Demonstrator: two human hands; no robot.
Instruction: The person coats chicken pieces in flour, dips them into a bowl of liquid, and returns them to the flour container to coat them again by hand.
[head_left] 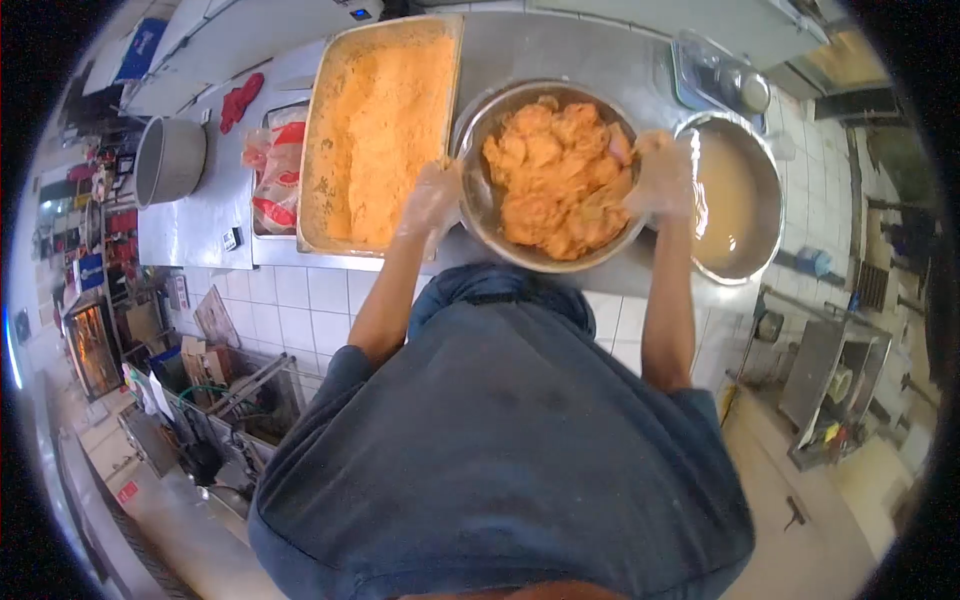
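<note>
A steel bowl (477, 215) holds raw, orange-coated pieces that look like chicken (560, 170). My left hand (434, 198), in a clear plastic glove, is by the bowl's left rim, over the edge of a large tray (310, 165) of orange breading flour (385, 130). Its fingers are too blurred to read. At the bowl's right rim is my right hand (662, 178), also gloved and smeared by motion, its fingertips close to the pieces. To its right stands a second steel bowl (768, 205) of cloudy pale liquid (722, 200).
Left of the tray, a red-and-white plastic bag (280, 180) lies in a smaller tray. Farther left are a red cloth (241, 102) and a deep grey pot (170, 162). A clear container (700, 65) stands behind the liquid bowl. All rest on a steel counter (560, 48).
</note>
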